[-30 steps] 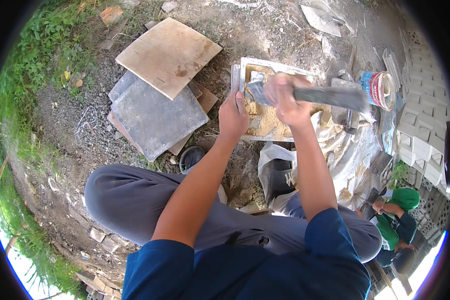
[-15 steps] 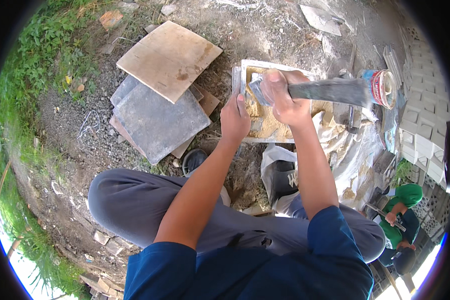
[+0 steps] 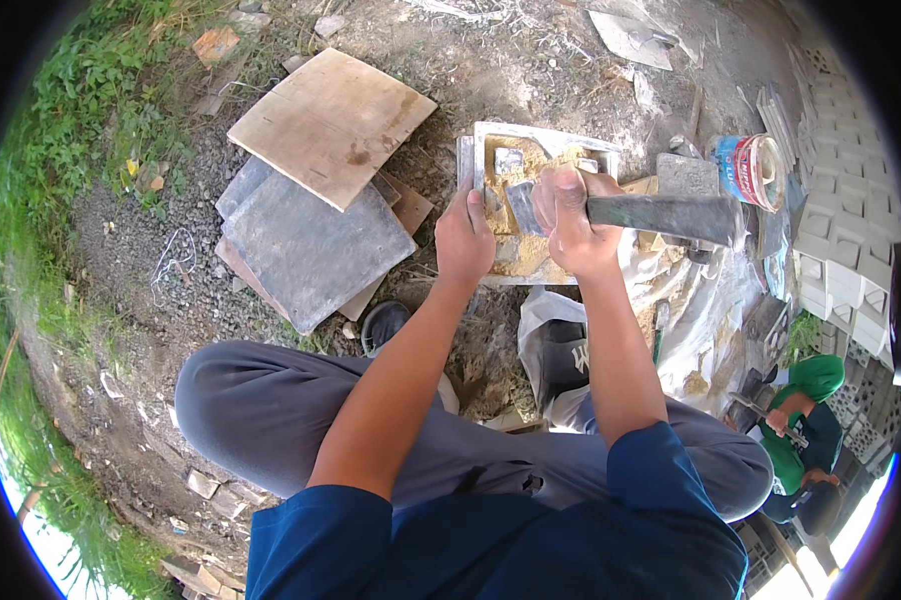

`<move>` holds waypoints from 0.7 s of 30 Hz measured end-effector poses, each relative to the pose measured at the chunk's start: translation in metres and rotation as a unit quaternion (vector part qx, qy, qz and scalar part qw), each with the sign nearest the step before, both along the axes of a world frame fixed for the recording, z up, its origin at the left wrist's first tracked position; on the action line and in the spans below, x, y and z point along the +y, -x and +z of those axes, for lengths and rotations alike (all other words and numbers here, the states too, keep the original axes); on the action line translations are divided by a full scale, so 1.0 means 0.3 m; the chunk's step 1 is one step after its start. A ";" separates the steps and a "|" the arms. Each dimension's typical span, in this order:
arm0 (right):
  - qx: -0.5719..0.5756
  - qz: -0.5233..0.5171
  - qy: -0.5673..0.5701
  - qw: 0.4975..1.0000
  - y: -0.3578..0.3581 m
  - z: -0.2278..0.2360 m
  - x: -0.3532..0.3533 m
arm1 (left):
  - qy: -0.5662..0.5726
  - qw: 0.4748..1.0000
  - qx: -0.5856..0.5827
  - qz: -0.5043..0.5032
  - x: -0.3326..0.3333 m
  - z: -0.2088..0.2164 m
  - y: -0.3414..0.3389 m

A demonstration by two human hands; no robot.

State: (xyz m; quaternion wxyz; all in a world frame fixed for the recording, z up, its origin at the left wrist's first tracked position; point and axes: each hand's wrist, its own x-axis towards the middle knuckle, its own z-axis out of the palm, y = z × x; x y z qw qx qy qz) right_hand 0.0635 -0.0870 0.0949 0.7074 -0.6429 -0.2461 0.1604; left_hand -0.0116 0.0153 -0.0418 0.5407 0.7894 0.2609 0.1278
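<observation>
Bracing: left hand (image 3: pixel 464 238) clamped on grey bar (image 3: pixel 466 160) at left edge of pale frame (image 3: pixel 531 132) on ground (image 3: pixel 491 70). Right hand (image 3: pixel 578 225), apart, wrapped round dark-handled tool (image 3: pixel 666 214), over sandy mix (image 3: pixel 519 255) inside. Best done with frame steady, strokes even, rim spared.

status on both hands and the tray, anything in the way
Left hand at left side of pale-rimmed tray. Right hand gripping dark bar-like tool above tan fill. Bucket off right, apart from tray.
</observation>
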 end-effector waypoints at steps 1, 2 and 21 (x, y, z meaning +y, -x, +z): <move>-0.004 -0.025 -0.012 1.000 0.008 -0.035 0.003 | -0.003 1.000 -0.020 0.001 -0.007 0.007 -0.010; -0.002 -0.024 -0.009 1.000 0.027 -0.061 -0.004 | -0.006 0.999 -0.040 0.002 -0.013 0.014 -0.012; 0.082 0.008 -0.018 0.996 -0.108 0.001 0.070 | 0.056 0.998 0.009 -0.010 0.018 0.046 -0.011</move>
